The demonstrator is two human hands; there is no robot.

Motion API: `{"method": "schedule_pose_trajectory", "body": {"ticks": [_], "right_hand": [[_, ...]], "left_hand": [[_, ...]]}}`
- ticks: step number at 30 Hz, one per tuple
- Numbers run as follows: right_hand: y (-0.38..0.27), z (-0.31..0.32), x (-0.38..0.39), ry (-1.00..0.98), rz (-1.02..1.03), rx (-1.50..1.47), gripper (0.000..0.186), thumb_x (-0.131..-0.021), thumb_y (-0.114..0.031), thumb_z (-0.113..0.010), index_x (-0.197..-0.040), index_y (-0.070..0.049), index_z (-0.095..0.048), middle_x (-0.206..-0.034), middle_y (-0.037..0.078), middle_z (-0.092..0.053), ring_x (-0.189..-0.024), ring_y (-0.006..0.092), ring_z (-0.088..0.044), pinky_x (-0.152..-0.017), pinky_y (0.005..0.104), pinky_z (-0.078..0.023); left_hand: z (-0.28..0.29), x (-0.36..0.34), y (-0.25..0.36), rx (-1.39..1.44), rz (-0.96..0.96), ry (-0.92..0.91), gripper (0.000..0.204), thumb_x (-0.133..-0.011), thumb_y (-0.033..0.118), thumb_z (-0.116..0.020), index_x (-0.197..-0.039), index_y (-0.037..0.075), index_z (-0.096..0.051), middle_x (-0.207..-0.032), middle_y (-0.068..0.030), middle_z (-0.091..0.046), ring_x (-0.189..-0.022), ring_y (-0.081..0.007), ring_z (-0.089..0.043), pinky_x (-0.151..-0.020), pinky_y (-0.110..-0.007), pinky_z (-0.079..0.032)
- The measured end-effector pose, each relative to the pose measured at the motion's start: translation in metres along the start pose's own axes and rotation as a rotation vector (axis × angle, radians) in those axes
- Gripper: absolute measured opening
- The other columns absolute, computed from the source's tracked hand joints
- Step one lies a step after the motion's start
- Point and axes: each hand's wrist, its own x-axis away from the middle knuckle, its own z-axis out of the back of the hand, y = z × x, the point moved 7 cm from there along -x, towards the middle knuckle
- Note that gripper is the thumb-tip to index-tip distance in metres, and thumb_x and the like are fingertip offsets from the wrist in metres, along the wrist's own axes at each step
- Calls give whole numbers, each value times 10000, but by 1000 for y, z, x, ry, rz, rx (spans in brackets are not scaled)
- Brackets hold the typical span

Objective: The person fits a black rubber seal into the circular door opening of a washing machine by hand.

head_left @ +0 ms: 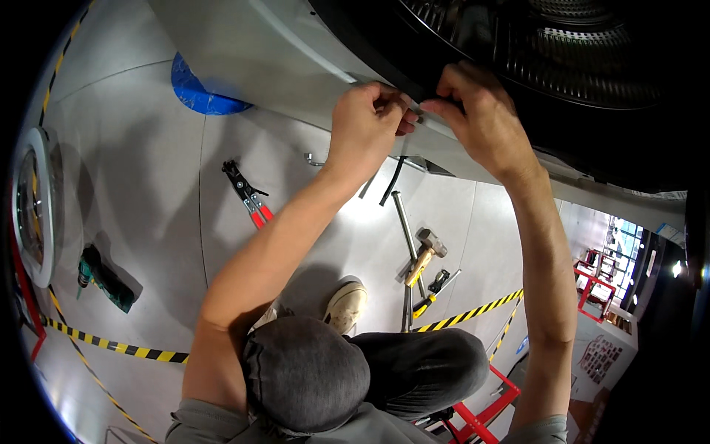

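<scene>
In front of me is a large pale-grey appliance front panel (274, 66), with a ribbed metal drum (592, 66) inside a round black opening. A black rubber door seal (362, 48) rings that opening. At its lower rim, my left hand (366, 126) is closed in a pinch; whatever lies between its fingertips is hidden. My right hand (484, 122) sits just to the right, fingers curled over the seal's edge and thumb pointing toward the left hand. Below the panel's edge a thin black strip (394, 181) shows; I cannot tell what it is.
On the grey floor lie red-handled pliers (248, 194), a hammer (425, 255), a metal bar (404, 222), a yellow-handled tool (433, 296) and a green power drill (103, 280). A round door (33, 207) stands far left. Yellow-black tape (118, 346) crosses behind my knees.
</scene>
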Motion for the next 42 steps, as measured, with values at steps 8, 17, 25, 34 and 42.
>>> {"method": "schedule_pose_trajectory", "body": {"ticks": [8,17,25,34,42], "right_hand": [[-1,9,30,221,2,127,176,-865,-99,-746,-1013,-42,-671,-1015,118,-647,-929,299,-658,-812,401,-541],[12,2,9,11,-49,-104,185,-911,-105,-723,-1066,-32,-652,-908,99,-649,-799,234,-648,-721,353,-526],[12,-3,5,19,8,-35,157,-920,-101,-713,-1028,-14,-639,-872,96,-652,-759,229,-649,-698,358,-527],[-7,-7,10,15,119,40,103,-905,-74,-667,-965,3,-635,-932,165,-674,-866,343,-693,-791,419,-555],[13,-1,8,81,90,35,155,-894,-103,-729,-969,-10,-630,-887,125,-647,-790,281,-651,-724,387,-523]], "left_hand": [[-13,6,-7,212,90,-17,162,-1035,74,-552,-1009,-60,-640,-950,-145,-717,-842,-202,-721,-834,-331,-617],[-14,13,-9,422,214,-13,114,-1015,90,-588,-1015,-15,-632,-1032,-144,-709,-972,-252,-725,-918,-378,-610],[-18,12,-10,330,236,-3,133,-1004,110,-618,-976,-14,-658,-934,-139,-728,-853,-229,-734,-845,-340,-610],[-17,7,-17,219,92,16,98,-978,36,-584,-936,-34,-638,-864,-130,-709,-737,-187,-690,-734,-312,-591],[-17,-1,-12,35,97,-28,162,-1007,93,-612,-976,-56,-668,-858,-125,-711,-732,-170,-681,-685,-304,-582]]}}
